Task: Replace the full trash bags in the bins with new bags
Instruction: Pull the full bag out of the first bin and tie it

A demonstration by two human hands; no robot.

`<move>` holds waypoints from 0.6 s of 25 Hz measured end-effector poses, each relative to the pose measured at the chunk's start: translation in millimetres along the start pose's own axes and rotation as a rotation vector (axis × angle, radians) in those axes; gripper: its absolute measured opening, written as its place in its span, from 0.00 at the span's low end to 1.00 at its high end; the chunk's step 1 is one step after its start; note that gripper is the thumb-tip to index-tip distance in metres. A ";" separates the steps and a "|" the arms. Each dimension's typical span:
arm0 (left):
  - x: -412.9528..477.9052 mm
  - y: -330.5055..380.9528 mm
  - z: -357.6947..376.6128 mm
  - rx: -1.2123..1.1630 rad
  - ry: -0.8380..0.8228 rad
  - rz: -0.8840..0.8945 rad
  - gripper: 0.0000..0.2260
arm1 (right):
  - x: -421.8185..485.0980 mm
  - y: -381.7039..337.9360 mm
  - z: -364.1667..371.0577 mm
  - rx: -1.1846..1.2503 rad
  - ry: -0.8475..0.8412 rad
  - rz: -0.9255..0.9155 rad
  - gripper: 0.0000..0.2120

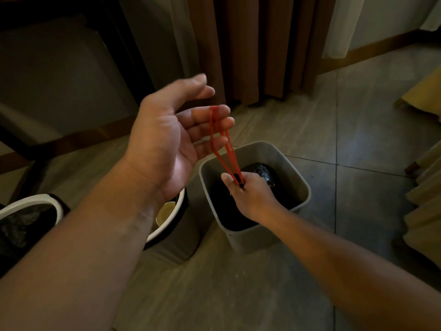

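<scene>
Red drawstring (pixel 215 130): draped over my left grip (pixel 164 139) (fingers slack); right grip (pixel 250 194) clenches trash bag (pixel 263 170) neck; best cinched evenly.

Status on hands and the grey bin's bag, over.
Left hand open, red drawstring looped over its fingers. Right hand grips black bag at neck, bag inside grey bin. Nothing blocking lift.

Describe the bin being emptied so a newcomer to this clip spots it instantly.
On the tiled floor below the brown curtain stands a grey bin, right of two round white-rimmed bins. Unlike them it is square, and the right hand grips its black bag, red drawstring rising from it.
</scene>
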State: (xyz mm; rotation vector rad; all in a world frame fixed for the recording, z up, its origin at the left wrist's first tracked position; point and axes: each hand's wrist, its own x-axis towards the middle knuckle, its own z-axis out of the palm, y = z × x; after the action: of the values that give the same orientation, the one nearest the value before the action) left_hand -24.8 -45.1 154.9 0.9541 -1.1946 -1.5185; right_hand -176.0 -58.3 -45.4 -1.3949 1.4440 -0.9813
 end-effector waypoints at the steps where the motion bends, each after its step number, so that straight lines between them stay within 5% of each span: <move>1: 0.0 -2.1 -1.9 0.010 0.002 0.010 0.11 | -0.9 -0.3 0.8 -0.026 0.001 -0.007 0.19; 4: -0.3 -9.0 -6.8 0.153 0.005 0.045 0.15 | -7.7 -3.4 -0.6 -0.194 -0.014 -0.035 0.15; 7: -0.2 -7.4 -12.5 0.343 -0.049 0.084 0.18 | -21.8 -18.1 -15.9 -0.166 0.026 -0.234 0.25; 10: 1.9 -0.4 -22.8 0.436 -0.105 0.111 0.22 | -26.1 -42.4 -29.1 -0.019 0.135 -0.425 0.15; 15: -2.0 -8.4 -35.3 0.415 0.035 0.091 0.29 | -20.1 -49.7 -37.4 0.146 0.126 -0.408 0.08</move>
State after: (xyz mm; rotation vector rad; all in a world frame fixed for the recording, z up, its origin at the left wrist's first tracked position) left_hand 7.4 -50.9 139.0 1.1722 -1.5400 -1.1987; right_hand -196.7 -42.4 14.5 -1.5742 1.1679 -1.4249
